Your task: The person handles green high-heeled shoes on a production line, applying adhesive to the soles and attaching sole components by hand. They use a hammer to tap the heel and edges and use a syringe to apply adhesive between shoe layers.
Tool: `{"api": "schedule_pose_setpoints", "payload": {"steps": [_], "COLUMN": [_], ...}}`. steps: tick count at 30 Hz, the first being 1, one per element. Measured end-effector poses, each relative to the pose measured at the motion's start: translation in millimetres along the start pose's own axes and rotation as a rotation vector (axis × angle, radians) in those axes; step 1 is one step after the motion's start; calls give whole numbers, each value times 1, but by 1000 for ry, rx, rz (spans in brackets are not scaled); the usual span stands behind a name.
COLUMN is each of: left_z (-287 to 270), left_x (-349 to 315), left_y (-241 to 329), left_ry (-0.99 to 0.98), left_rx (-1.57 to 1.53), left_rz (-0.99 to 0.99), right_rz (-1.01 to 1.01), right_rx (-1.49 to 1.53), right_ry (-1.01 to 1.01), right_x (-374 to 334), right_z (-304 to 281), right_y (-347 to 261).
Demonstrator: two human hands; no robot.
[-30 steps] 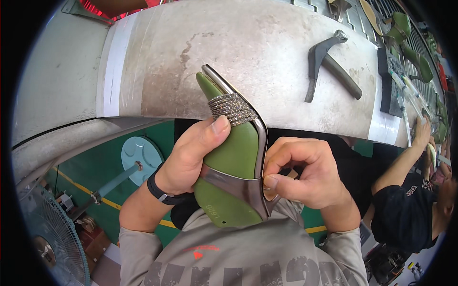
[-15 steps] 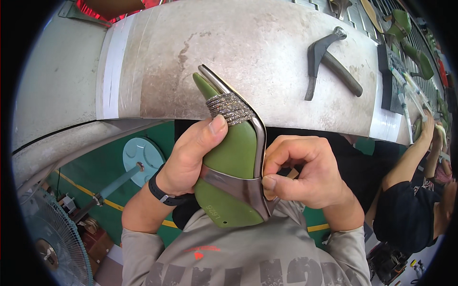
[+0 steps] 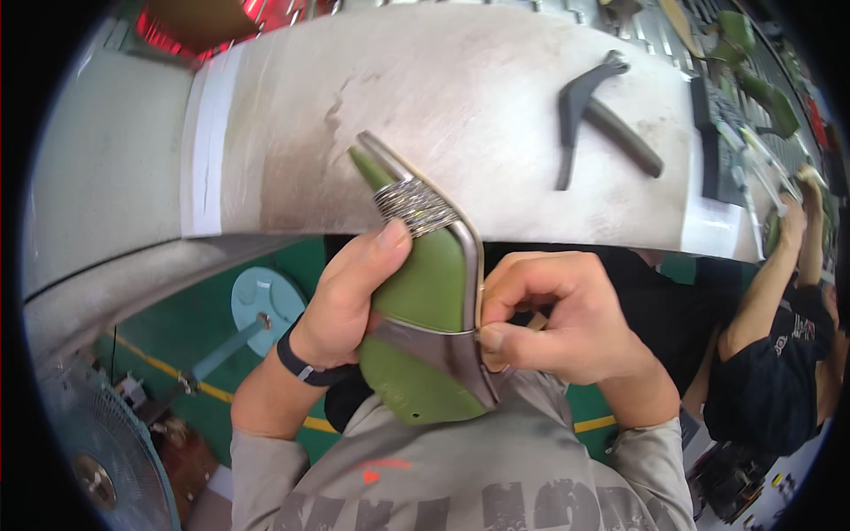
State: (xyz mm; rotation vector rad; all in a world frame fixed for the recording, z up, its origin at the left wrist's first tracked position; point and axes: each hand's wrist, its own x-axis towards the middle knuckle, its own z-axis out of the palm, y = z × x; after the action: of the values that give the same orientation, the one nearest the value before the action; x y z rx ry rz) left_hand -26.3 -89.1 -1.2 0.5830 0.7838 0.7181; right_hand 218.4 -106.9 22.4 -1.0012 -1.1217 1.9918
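A green shoe last (image 3: 423, 281) lies on its side above my lap, at the table's front edge. Around its toe runs a band of glittery cords (image 3: 416, 208), and a shiny brown strap (image 3: 427, 349) crosses it nearer the heel. A thin metallic-edged sole (image 3: 471, 265) follows its right side. My left hand (image 3: 361, 281) grips the last from the left, thumb by the glittery band. Beside the brown strap's end, my right hand (image 3: 551, 310) is closed in a pinch against the sole's edge. A bit of tan material shows between its fingers, too hidden to name.
A hammer (image 3: 611, 124) lies on the worn table (image 3: 292, 168). Further right are a dark block (image 3: 714, 150), syringe-like tubes and more green lasts (image 3: 768, 104) on a rack. A co-worker's arm (image 3: 766, 274) reaches in there. A fan (image 3: 111, 451) stands at lower left.
The view has shifted slightly. My left hand still holds the last, and my right hand keeps its pinch at the sole's edge. The co-worker's hands have moved a little.
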Motion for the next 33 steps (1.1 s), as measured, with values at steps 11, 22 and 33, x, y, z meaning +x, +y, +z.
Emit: {"api": "schedule_pose_setpoints", "payload": {"steps": [11, 22, 33], "left_z": [-32, -10, -5], "left_x": [48, 68, 73], "left_y": [44, 51, 55], "left_ry": [-3, 64, 91], "left_rx": [43, 419, 441], "left_rz": [182, 298, 212], "right_rz": [-556, -491, -503], "right_rx": [237, -145, -341], "right_ry": [897, 563, -118], "right_x": [-33, -60, -58], "right_z": [-112, -69, -19], "right_y": [-10, -37, 8]}}
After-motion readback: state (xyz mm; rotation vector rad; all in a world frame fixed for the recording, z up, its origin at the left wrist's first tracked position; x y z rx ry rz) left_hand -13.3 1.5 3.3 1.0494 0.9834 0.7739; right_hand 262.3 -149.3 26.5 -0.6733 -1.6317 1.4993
